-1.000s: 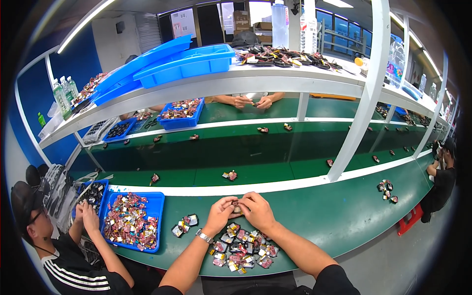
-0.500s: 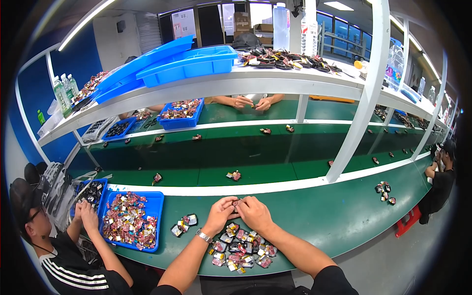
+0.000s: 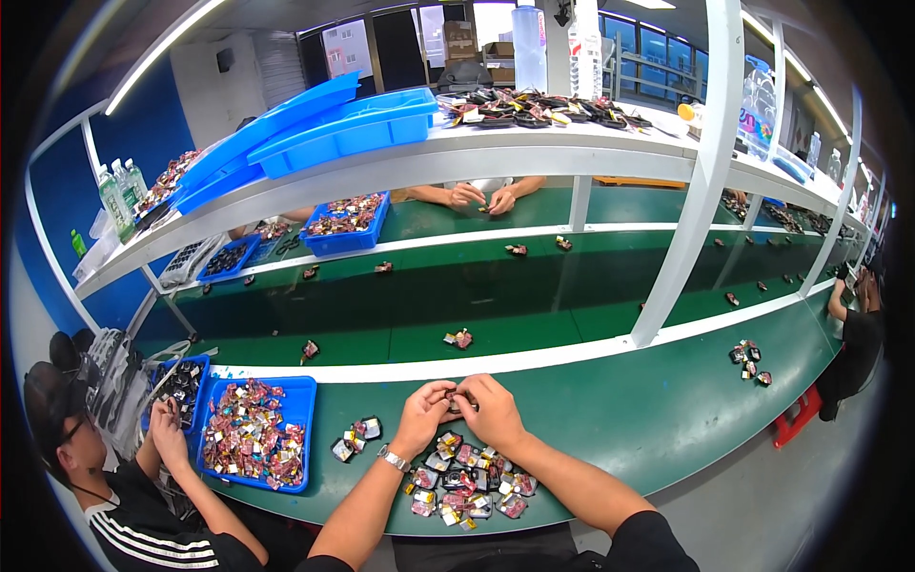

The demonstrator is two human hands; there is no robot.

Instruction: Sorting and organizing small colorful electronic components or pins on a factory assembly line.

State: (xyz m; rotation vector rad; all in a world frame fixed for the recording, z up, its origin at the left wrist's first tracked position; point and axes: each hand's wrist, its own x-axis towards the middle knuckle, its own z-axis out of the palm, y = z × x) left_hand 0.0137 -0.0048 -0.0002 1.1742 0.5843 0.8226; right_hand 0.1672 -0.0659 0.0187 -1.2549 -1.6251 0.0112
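- I have both hands up at the far edge of my pile: my left hand point(image 3: 425, 417) and right hand point(image 3: 488, 412) meet fingertip to fingertip, pinching one small dark part point(image 3: 452, 394) between them, just above the green bench point(image 3: 629, 419).
- Judging progress: the pile of small parts point(image 3: 461, 480) right under my wrists looks large, so I reckon most of the work is left. Three or four pieces point(image 3: 353, 439) lie apart to my left, possibly finished ones; I cannot tell for certain.
- The blue tray point(image 3: 301, 400) further left is heaped with the same sort of parts; a neighbour's hand point(image 3: 169, 424) is next to it.
- Room: open bench to my right, up to a small cluster of parts point(image 3: 748, 360) well away. Ahead, a white strip point(image 3: 534, 357) marks the bench's far edge, with the belt point(image 3: 496, 305) beyond carrying a lone part point(image 3: 458, 337).
- The white post point(image 3: 688, 210) stands on my right, clear of my arms.
- The near bench edge runs close under my forearms, and the pile sits close to it.
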